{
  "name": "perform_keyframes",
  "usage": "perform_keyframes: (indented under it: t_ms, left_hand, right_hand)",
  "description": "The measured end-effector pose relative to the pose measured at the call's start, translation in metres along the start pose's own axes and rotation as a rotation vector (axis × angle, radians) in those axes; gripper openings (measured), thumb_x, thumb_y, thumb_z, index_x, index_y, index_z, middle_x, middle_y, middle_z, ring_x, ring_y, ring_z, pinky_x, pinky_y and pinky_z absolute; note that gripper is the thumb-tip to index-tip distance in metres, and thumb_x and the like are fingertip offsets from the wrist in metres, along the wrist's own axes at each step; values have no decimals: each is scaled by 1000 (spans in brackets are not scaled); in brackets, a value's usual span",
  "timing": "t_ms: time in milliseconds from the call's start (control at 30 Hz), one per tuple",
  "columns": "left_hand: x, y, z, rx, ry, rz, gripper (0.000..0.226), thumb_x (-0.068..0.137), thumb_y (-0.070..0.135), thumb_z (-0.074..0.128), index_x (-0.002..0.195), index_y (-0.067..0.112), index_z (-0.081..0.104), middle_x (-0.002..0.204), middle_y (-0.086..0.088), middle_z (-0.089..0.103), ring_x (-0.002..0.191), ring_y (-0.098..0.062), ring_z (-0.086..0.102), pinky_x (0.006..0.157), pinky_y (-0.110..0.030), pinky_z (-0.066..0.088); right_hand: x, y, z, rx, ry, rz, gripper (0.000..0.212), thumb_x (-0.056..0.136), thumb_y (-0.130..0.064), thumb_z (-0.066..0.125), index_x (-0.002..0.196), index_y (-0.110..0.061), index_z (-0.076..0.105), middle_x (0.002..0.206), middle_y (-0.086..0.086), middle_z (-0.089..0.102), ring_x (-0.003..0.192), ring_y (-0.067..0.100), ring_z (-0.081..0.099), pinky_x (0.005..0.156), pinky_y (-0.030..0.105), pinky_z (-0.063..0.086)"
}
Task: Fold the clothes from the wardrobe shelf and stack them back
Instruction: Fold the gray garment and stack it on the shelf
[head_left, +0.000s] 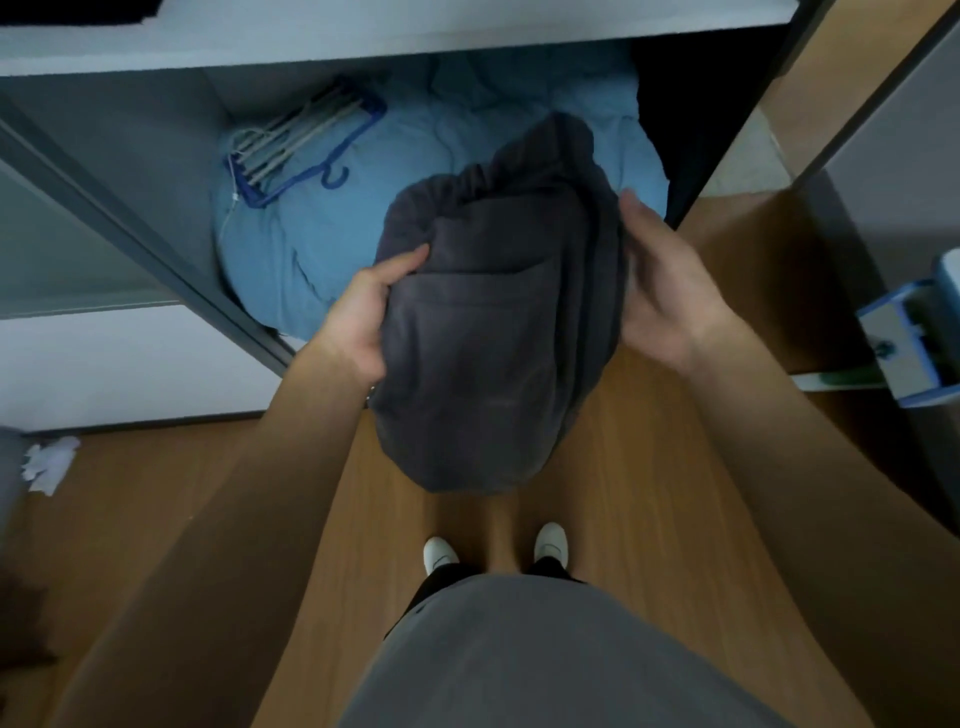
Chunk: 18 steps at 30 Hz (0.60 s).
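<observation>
The left hand (363, 317) pinches the left edge of the dark grey garment (493, 322); the right hand (662, 291) presses its right side, fingers hidden, grip unclear. Blue bedding (311, 234) lies behind it.

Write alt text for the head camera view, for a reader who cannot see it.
A person's left hand grips a folded dark grey garment while the right hand supports its other side, before an open wardrobe shelf. Light blue bedding lies on the shelf with a blue hanger on top. White shoes stand on the wooden floor below.
</observation>
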<state>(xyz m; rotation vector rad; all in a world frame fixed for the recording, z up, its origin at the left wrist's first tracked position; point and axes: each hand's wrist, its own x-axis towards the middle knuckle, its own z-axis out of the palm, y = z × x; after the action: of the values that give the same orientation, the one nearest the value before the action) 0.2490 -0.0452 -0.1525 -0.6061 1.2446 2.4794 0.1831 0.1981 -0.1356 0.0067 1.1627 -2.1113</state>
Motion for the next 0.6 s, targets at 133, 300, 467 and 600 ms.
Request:
perform_keyframes:
  t_ms: [133,300,467,600]
  left_hand:
    - [-1,10,8,-53,20,25,35,96,34,59,101,6,79,102,-13,76,98,-26,73,78,-34,59]
    - [-7,2,-30,109,85,13,57,87,64,49,110,20,76,114,-5,75,103,-17,72,75,-29,60]
    - [-8,-37,-39,629,135,-89,25,82,26,77,105,25,67,102,6,77,97,-12,73,82,-27,59]
    - [-7,-22,-28,322,89,-53,29,80,17,70,108,12,74,107,-8,76,97,-23,73,73,-27,60]
  right_hand:
    - [-5,48,-2,-339,37,139,58,66,-42,82,118,-27,62,127,-4,67,107,8,68,95,29,55]
    - [2,62,12,-10,173,18,35,76,-27,83,110,-22,75,116,2,74,106,18,71,85,33,59]
    - [6,57,11,-167,393,270,32,84,-26,78,113,-13,71,107,5,76,95,22,73,80,35,59]
    - [-6,15,-10,-203,344,290,34,86,-34,73,113,-12,75,114,9,74,105,28,71,79,37,59]
